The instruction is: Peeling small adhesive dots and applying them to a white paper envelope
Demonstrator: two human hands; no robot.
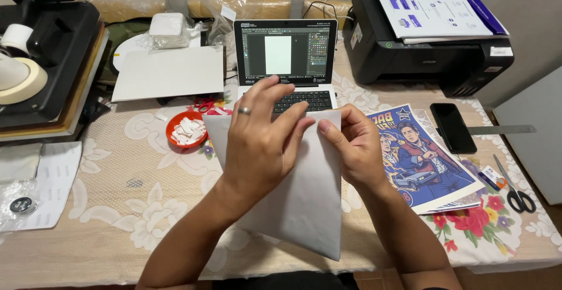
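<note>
Cluttered bench [134, 208], laptop [287, 62] and printer [421, 50] behind: a white sheet [304, 202] held up.

Left hand [260, 143] and right hand [351, 146] pinch its top edge, seemingly peeling layers; separating them needs a steady fingertip grip.

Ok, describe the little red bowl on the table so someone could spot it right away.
Start at the open laptop at the back of the table. Just left of its front corner sits the small red bowl, beside the white sheet. It alone is round, red and heaped with white paper scraps.
</note>
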